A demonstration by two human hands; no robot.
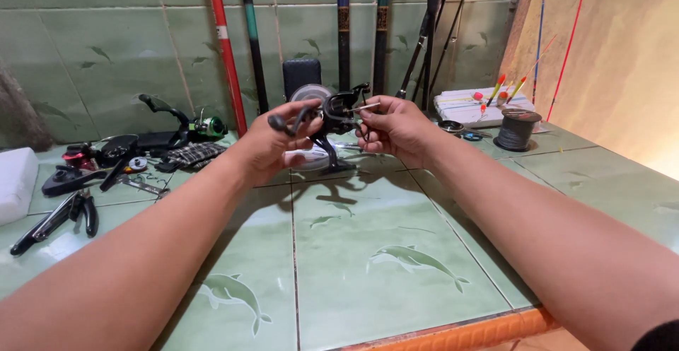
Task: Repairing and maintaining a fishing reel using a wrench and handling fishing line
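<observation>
Here, both hands are raised above a green tiled counter (396,252) with dolphin pictures, and between them is a black spinning fishing reel (332,114), held in the air in front of the wall. The left hand (272,146) has its fingers curled around the reel's crank handle, near the dark knob at the end. The right hand (396,130) pinches a thin metal pin-like tool (362,108) between thumb and fingers, and its tip touches the reel body. The foot of the reel points down, and its shadow falls on the tiles below. On the left side of the counter lie black pliers (71,213), some dark reel parts (92,164) and another reel with a green part (201,126). On the right, well apart from the hands, stands a spool of dark line (516,129), and behind it is a white box (470,107) with orange floats. Several fishing rods (343,26) lean upright against the green wall.
</observation>
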